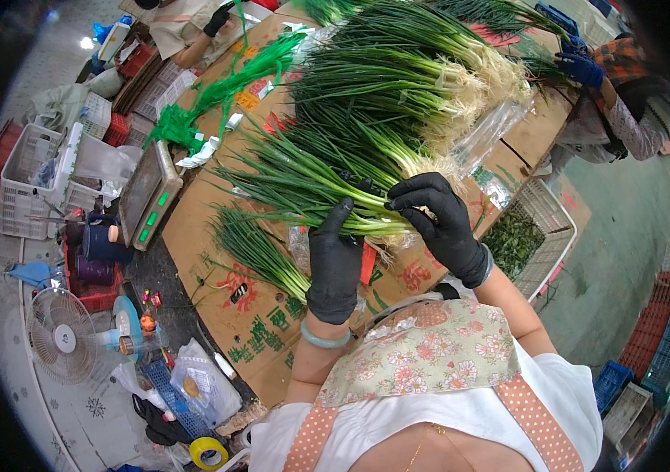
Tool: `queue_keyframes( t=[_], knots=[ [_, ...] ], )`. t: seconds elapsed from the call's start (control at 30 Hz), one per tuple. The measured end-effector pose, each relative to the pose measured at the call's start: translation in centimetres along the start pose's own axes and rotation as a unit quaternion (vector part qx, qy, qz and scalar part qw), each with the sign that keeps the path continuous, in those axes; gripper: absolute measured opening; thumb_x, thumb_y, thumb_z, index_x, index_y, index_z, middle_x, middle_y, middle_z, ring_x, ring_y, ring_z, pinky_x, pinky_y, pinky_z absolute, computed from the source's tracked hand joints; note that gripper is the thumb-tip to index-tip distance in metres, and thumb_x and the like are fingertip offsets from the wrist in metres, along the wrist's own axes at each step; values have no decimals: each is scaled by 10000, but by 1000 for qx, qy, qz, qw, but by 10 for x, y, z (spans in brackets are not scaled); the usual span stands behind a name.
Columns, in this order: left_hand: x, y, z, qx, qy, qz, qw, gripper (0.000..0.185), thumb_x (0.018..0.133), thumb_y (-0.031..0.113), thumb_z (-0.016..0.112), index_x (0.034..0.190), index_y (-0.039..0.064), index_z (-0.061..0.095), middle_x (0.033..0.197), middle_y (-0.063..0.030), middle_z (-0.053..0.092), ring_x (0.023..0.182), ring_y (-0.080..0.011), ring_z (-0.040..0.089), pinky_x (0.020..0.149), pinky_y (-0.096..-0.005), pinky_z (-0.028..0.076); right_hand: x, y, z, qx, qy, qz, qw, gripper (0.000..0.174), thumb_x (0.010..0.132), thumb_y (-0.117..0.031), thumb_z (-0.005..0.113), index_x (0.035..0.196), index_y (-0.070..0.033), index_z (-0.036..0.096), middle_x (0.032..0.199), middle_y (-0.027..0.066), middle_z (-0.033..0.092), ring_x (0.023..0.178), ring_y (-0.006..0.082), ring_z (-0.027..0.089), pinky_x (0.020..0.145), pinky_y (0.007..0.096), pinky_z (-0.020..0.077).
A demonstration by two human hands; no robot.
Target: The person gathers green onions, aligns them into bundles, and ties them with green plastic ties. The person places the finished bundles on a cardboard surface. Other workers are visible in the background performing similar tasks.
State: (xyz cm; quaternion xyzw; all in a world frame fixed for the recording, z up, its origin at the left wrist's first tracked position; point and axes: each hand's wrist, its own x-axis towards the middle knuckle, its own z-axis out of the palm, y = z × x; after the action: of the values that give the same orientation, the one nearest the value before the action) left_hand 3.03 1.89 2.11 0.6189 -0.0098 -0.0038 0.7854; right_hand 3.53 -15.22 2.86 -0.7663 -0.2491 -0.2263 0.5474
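Black gloves cover both my hands. My left hand [336,259] is wrapped around a bunch of green onions [317,183], its thumb lying over the stalks. At the pale stem end, the bent fingers of my right hand [438,221] pinch the same bunch. The leaves fan out to the left, and the roots are partly hidden behind my right hand. Beyond it lies a large heap of green onions [370,76] with pale roots [459,94] pointing right. A smaller bunch of green onions [261,248] rests on the cardboard [276,366], left of my left hand.
Green plastic ties [223,88] and a scale [151,197] with lit displays lie to the left. A fan [63,336] stands lower left. At right, a white crate [562,227] holds leafy trimmings. One gloved co-worker [630,82] is at upper right, another [190,29] at upper left.
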Motion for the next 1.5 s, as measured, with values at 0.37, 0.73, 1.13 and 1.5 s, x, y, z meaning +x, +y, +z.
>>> queue_keyframes(
  t=[0.37, 0.73, 1.13, 1.5],
  knots=[
    [18, 1, -15, -140, 99, -21, 985, 225, 826, -38, 488, 1034, -11, 568, 981, -96, 594, 874, -178, 565, 806, -277, 452, -8, 10, -74, 691, 47, 183, 697, 218, 869, -179, 509, 1040, -44, 493, 827, 45, 546, 736, 145, 521, 635, 281, 432],
    [-3, 15, -7, 440, -41, 161, 882, 182, 702, -54, 629, 880, -15, 629, 800, -145, 637, 715, -237, 614, 662, -316, 481, 24, 6, 3, 12, -63, 39, 997, 255, 757, 75, 557, 991, -18, 594, 825, 74, 544, 659, 134, 521, 569, 250, 413],
    [-6, 1, -5, 424, -42, 151, 892, 273, 741, -87, 558, 1003, -16, 589, 965, -155, 612, 867, -224, 595, 751, -304, 474, 27, 1, 24, -152, -14, 12, 988, 233, 716, -119, 644, 945, -95, 614, 780, 88, 571, 695, 265, 574, 586, 343, 461],
    [6, -13, -16, 382, 74, 125, 913, 350, 803, -112, 471, 1139, -20, 502, 1060, -115, 571, 917, -165, 552, 784, -269, 461, -4, 11, -48, 233, -30, 311, 921, 147, 875, -139, 514, 923, -6, 553, 778, 34, 599, 665, 74, 530, 561, 221, 408]
  ],
)
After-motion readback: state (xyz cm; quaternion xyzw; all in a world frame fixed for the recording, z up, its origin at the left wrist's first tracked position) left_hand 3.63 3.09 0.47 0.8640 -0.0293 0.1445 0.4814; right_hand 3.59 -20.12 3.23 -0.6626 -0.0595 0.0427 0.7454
